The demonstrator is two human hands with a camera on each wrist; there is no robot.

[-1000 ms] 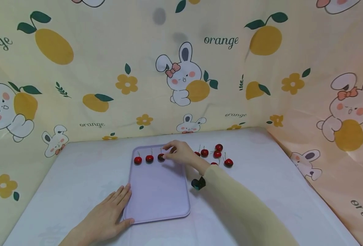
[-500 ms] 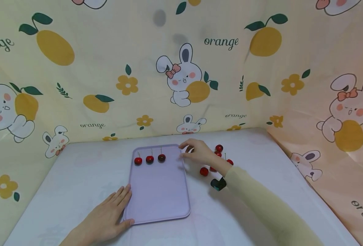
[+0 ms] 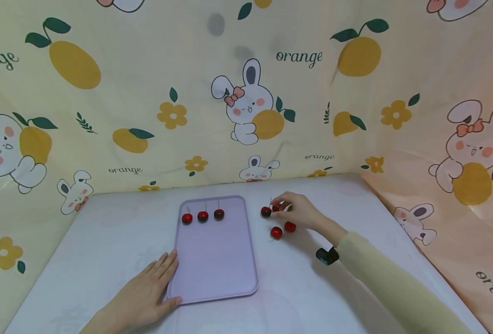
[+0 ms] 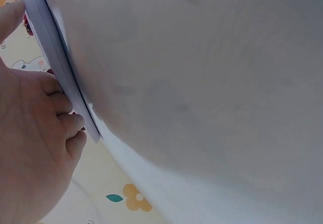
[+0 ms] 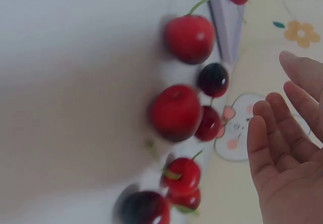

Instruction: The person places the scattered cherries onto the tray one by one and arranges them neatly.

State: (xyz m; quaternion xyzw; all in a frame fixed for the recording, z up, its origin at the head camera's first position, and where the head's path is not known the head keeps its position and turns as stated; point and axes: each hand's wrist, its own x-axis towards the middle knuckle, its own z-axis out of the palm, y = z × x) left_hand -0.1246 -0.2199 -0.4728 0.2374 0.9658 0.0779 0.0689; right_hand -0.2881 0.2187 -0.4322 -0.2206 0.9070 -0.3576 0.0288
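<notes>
A: Left hand (image 3: 142, 297): pose?

B: Flat on the white table (image 3: 104, 232), palm down, fingers straight and together. Fingertips and thumb touch the near-left corner of the pale lilac rectangular plastic tray (image 3: 214, 264). Nothing gripped.

A: Right hand (image 3: 298, 213)?

B: Arm in a beige sleeve (image 3: 388, 287) reaches from near right toward the loose red cherries (image 3: 276, 232) right of the tray. Hand arched over them, fingertips at the cluster. The wrist view shows the fingers (image 5: 270, 133) straight, spread, palm bare, holding nothing.

A: Cherry positions?

B: Three red cherries with stems (image 3: 202, 215) in a row across the tray's far end. The loose ones lie on the table, just right of the tray's far-right corner, some hidden under the hand.
</notes>
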